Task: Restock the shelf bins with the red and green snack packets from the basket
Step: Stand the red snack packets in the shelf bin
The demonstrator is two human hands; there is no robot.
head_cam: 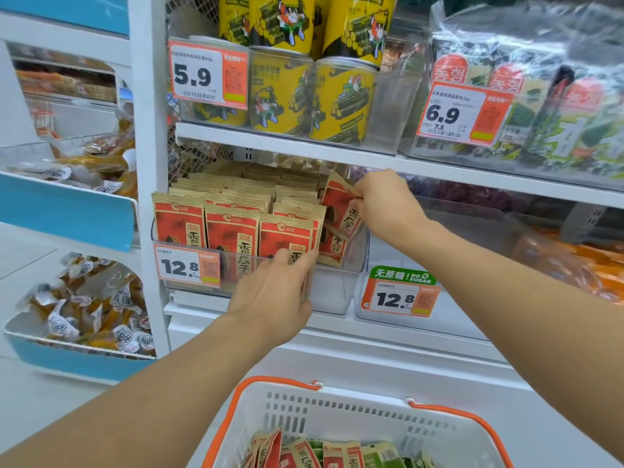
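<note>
A clear shelf bin [337, 288] holds several rows of upright red snack packets [233, 231]. My right hand [381, 201] pinches the top corner of a tilted red packet [337, 204] at the bin's right end. My left hand [280, 285] lies with straight fingers against the bin's front wall, fingertips touching the front right packet. Beside it on the right stands a second clear bin [472, 228] with a green "no sugar" tag [401, 292]; I see no packets in it. Below, a white basket [324, 410] with orange handles holds red packets [297, 454] and green packets [381, 454].
The shelf above carries yellow cans [287, 89] and seaweed packs [540, 96] in clear bins. To the left, blue-fronted bins [64, 211] hold wrapped snacks. Orange packets [594, 265] lie in a bin at the far right.
</note>
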